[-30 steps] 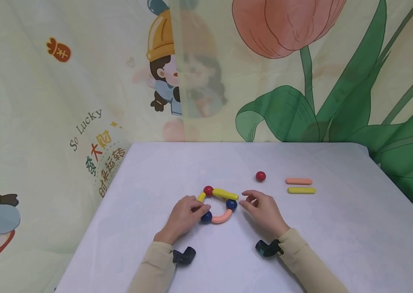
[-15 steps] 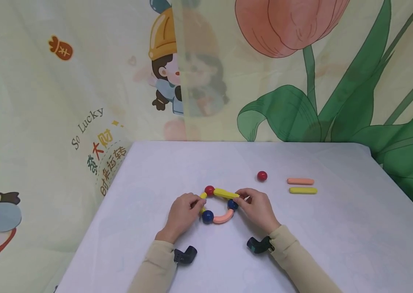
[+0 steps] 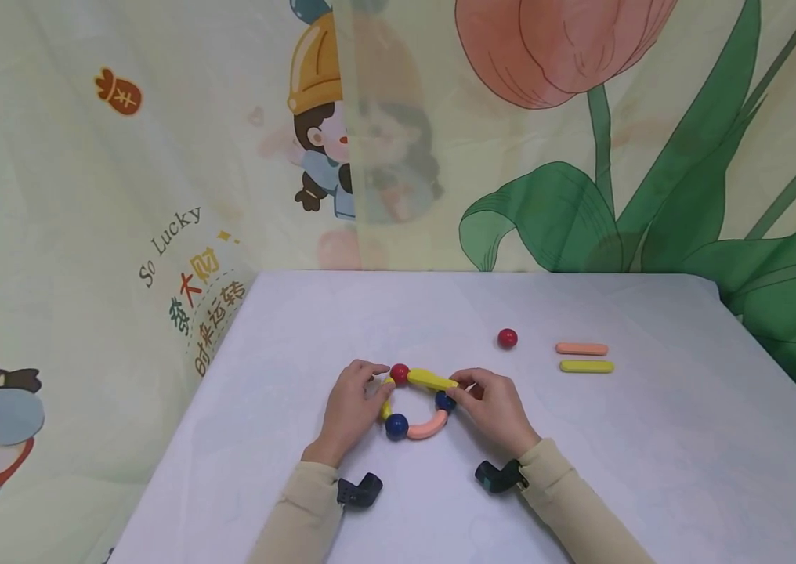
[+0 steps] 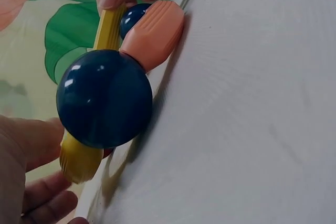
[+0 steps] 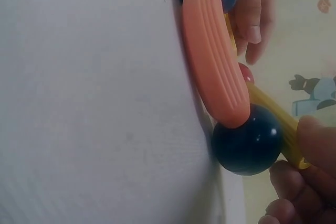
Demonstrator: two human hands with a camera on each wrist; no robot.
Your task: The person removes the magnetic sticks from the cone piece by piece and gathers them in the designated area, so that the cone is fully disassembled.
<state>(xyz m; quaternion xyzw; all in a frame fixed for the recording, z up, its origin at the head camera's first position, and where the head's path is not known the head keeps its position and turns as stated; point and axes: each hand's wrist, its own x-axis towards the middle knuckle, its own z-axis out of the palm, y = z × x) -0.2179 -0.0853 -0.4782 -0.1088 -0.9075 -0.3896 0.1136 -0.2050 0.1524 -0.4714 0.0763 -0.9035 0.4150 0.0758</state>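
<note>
A ring of toy rods and balls lies on the table. It includes a red ball [image 3: 399, 374], a straight yellow rod [image 3: 430, 380], two blue balls [image 3: 396, 427], a curved pink rod [image 3: 428, 425] and a curved yellow rod [image 4: 81, 161]. My right hand [image 3: 497, 407] pinches the free end of the straight yellow rod between thumb and forefinger, just beyond the right blue ball [image 5: 248, 140]. At the ring's left side, my left hand [image 3: 350, 407] has its thumb on the curved yellow rod and its forefinger stretched toward the red ball. Its other fingers are partly hidden.
A loose red ball [image 3: 507, 338] lies behind the ring. Farther right, a straight pink rod [image 3: 581, 348] and another yellow rod [image 3: 586, 366] lie side by side. A white cloth covers the table [image 3: 652, 470], with printed curtains [image 3: 398, 196] behind it.
My right hand has come in from the right and taken hold of the straight yellow rod's end. The ring has shifted slightly toward me. My left forefinger has straightened away from the thumb.
</note>
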